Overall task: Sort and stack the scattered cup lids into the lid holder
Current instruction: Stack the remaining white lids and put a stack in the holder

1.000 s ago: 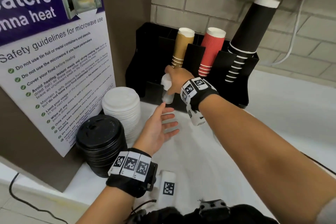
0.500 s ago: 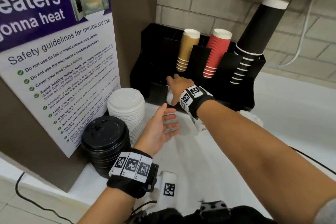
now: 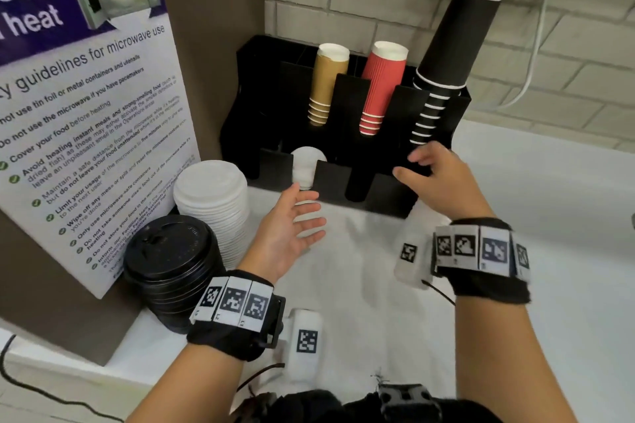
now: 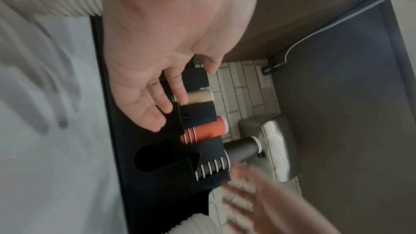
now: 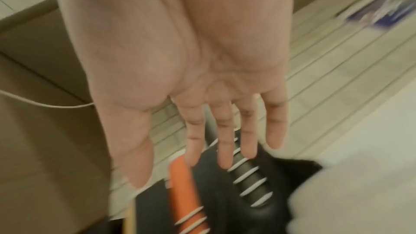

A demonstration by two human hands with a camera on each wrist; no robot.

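Near us, a black lid stack point(image 3: 168, 271) and a white lid stack point(image 3: 213, 199) sit by the counter's point(image 3: 549, 216) left edge. Our left hand point(image 3: 288, 233) and right hand point(image 3: 443, 182) are spread wide, holding nothing. Farther back, white lids point(image 3: 304, 168) sit in the black holder point(image 3: 378, 196), maybe its left slot.

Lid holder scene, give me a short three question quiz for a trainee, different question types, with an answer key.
1. True or false: the right hand is gripping a lid.
2. Multiple choice: the white lids in the lid holder sit in which front slot? A. the left one, B. the middle one, C. the right one.
3. Fill in: the loose stack of black lids stands in front of a stack of ____ lids.

Key
1. False; both it and the left hand are open and empty.
2. A; the white lids sit left of the empty middle slot.
3. White.
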